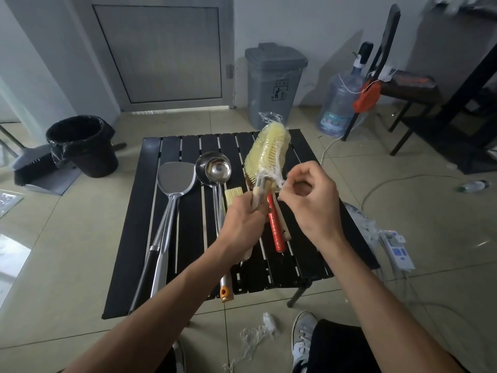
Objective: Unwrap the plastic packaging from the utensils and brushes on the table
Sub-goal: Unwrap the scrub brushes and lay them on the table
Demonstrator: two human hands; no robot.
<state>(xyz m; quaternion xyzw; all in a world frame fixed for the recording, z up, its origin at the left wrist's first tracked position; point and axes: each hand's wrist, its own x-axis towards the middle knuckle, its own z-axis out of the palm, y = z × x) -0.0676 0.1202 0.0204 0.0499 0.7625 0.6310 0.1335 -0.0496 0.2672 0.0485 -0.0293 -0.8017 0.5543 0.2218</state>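
Yellow brush (pixel 265 152), seemingly clear wrap (pixel 270 118), black table (pixel 193 211).

Yellow brush (pixel 269 152), long and pale-bristled, held tilted above the surface (pixel 188 211) with its head pointing away. Clear wrap (pixel 271 118) sheathes it, bunched beyond the tip and stretched sideways at the neck. Lying on the surface, handles toward the viewer: steel spatula (pixel 176 179); two nested steel ladles (pixel 213 168); small brush (pixel 233 196); red-handled tool (pixel 276 227), head hidden.
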